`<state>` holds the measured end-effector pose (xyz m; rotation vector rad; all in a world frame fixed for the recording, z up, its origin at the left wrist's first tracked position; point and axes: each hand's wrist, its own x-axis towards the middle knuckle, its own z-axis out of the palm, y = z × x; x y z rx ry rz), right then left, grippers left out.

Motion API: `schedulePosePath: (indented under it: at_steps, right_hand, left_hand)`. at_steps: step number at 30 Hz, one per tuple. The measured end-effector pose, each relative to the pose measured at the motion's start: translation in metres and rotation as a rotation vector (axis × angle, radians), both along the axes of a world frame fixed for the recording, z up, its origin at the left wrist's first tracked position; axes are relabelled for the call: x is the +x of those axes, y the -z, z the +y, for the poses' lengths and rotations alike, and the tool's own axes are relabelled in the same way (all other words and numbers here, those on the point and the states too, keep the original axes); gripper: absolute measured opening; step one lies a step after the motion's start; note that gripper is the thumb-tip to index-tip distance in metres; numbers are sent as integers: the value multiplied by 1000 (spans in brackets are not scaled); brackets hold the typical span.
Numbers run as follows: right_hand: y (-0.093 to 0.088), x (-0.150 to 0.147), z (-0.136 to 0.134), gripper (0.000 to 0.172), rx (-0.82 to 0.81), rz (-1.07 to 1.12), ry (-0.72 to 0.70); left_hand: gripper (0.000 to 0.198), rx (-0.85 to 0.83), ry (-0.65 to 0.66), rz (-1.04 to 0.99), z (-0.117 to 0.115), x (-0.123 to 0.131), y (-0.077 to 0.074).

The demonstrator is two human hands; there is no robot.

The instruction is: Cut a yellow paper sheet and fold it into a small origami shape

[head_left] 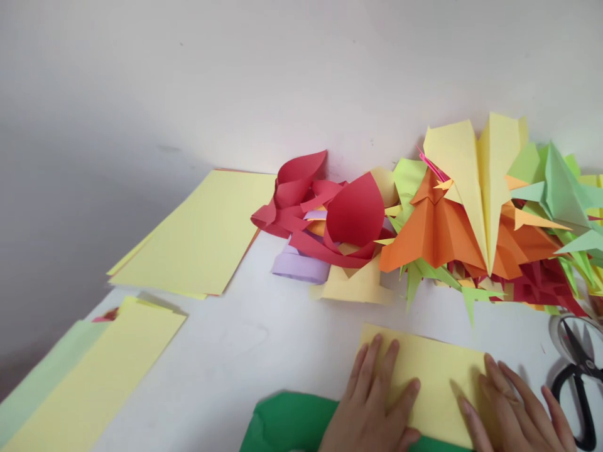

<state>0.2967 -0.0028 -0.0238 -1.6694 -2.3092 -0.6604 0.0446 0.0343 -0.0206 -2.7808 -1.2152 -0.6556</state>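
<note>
Right of bottom centre, the left hand [372,405] and right hand [521,411] are resting fingers-spread, each grip clasping nothing, on yellow paper [443,373] overlapping green paper [287,417]. Uneven pressure would be risking a skewed sheet; a rightward slide, a bump into the scissors [583,364], lower right.

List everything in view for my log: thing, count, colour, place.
Paper sheet: 1, pale yellow, front, right of centre
Green item: apparently 1, green, partly under that sheet
Scissors: 1, black-handled, right edge
Folded-paper pile: many, mixed colours, back right
Curled paper: several, red, back centre
Paper band: at least 1, lilac, below the red
Sheet stack: uncountable, mostly yellow, back left
Strips: uncountable, yellow and pale green, front left
Table: 1, white, beneath
Wall: 1, greyish-white, behind
Left fingers: one hand's, bare, sheet's left
Right fingers: one hand's, bare, sheet's right
</note>
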Motion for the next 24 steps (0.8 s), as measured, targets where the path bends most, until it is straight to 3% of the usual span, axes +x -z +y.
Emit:
schedulePosePath:
  at_steps: [6,9,14,24]
  right_hand:
    - [3,2,-2,37,0,16,7]
    - [3,3,-3,38,-3,8,6]
    - [3,3,-2,41,-4,3,-8]
    - [0,-3,-2,34,-4,64,40]
  left_hand:
    - [32,-89,-53,-119,-3,1,3]
    - [20,-96,-175,-235,-2,-2,1]
    - [34,-172,-333,-96,3,-12,-16]
    - [28,-103,-298,-56,5,-13,-17]
